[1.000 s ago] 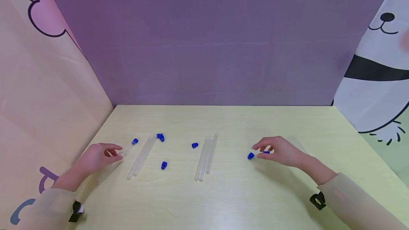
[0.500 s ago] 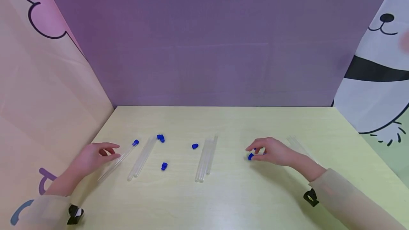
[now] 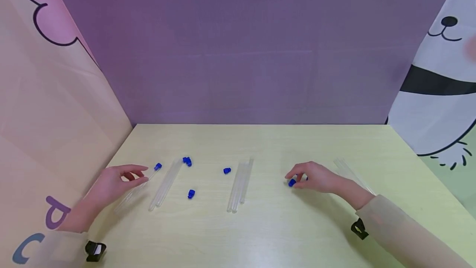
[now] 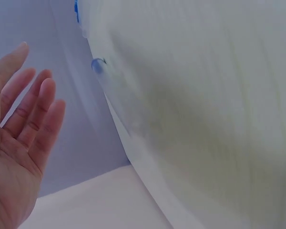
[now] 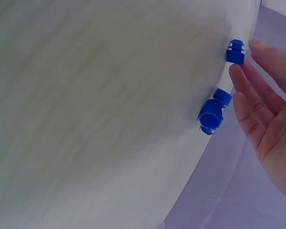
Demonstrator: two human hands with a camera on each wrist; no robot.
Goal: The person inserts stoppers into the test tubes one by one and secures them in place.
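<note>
At the left of the table a clear test tube point(image 3: 151, 174) lies with a blue cap point(image 3: 158, 166) in its far end. My left hand point(image 3: 116, 184) hovers over this tube, fingers apart and holding nothing; the left wrist view shows the bare palm point(image 4: 20, 148). Toward the right, my right hand point(image 3: 313, 178) reaches down to a loose blue cap point(image 3: 292, 183), thumb and forefinger on either side of it. In the right wrist view that cap point(image 5: 235, 53) sits at the fingertips, without a plain grip. Further blue caps point(image 5: 211, 114) lie beside it, partly hidden in the head view.
Two groups of clear tubes lie at centre left point(image 3: 165, 185) and centre point(image 3: 239, 185). More tubes point(image 3: 349, 171) lie behind the right wrist. Loose blue caps are scattered between, including a pair point(image 3: 187, 161) and single ones point(image 3: 191, 194). Purple cloth point(image 3: 238, 53) hangs behind the table point(image 3: 208, 235).
My right hand has shifted left and come closer around the blue cap. My left hand drew back a little, then moved right again over the capped tube.
</note>
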